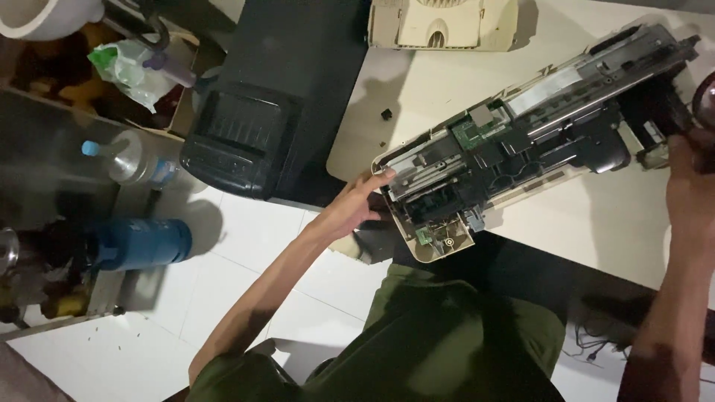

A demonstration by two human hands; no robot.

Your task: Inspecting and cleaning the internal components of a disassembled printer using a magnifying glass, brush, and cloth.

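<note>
An opened printer chassis (pixel 521 141), its covers off and its dark mechanism and green circuit board exposed, is being held lying slantwise across the pale table (pixel 633 223), with its near end overhanging the table's edge. That near end is being gripped by the left hand (pixel 356 205), fingers spread along the cream frame. The far end is being held by the right hand (pixel 689 175); whether its fingers are curled or spread cannot be told. A cream housing (pixel 443 24) is lying at the table's far edge, and a black machine (pixel 261 112) is standing beside the table.
</note>
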